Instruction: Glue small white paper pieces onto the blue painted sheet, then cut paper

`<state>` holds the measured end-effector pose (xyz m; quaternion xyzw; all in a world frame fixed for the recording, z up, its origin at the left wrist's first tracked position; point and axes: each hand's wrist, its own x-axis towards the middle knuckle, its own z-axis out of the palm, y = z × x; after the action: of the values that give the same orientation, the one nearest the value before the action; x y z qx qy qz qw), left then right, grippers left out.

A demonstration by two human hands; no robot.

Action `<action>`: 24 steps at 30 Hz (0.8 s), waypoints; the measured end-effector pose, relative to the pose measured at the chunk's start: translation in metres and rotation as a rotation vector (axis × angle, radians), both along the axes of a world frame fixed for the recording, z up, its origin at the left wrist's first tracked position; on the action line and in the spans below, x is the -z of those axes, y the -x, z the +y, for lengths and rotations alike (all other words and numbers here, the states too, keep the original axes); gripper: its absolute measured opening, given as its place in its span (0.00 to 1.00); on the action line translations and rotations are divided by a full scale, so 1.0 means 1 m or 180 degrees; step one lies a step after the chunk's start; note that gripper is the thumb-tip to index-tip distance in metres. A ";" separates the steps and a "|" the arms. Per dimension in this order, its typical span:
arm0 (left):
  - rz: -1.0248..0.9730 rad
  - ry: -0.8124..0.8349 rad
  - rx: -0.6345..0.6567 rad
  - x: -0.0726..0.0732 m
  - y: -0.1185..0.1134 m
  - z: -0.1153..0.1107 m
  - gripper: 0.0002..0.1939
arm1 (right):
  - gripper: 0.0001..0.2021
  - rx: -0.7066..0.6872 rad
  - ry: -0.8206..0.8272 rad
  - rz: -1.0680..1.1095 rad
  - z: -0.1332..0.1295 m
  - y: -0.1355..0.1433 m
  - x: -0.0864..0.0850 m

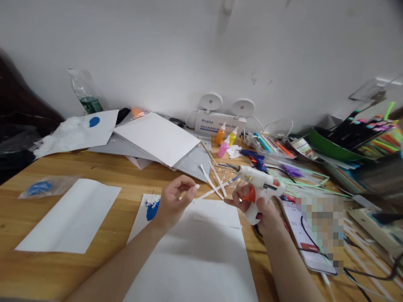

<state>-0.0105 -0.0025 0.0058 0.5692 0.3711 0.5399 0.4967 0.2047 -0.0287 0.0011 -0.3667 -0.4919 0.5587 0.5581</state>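
Note:
A small white piece (pixel 197 186) is pinched between the thumb and forefinger of my left hand (pixel 178 199), above a large white sheet (pixel 195 256). My right hand (pixel 260 207) is wrapped round the handle of a white glue gun (pixel 260 180) with an orange trigger; its nozzle points up and left. On the sheet's upper left lies a blue patch (pixel 152 211) topped with small white curls. White paper strips (pixel 215 184) cross each other behind the sheet, between my hands. What the curls are made of is too small to tell.
A folded white paper (pixel 69 218) and a bag of blue material (pixel 40 188) lie left. Behind stand a bottle (pixel 90 100), stacked boards (pixel 160 138), small paint bottles (pixel 224 147) and a router (pixel 217 121). A blue glue gun (pixel 253 157), phone (pixel 305 239) and cables lie right.

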 end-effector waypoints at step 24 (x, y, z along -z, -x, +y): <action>0.0558 -0.0100 -0.0167 -0.017 -0.004 -0.015 0.02 | 0.09 -0.0617 0.0403 -0.0343 -0.020 0.007 0.010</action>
<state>-0.0064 -0.0175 0.0225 0.6121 0.4195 0.5066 0.4391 0.1978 -0.0483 -0.0089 -0.3815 -0.5180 0.6194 0.4499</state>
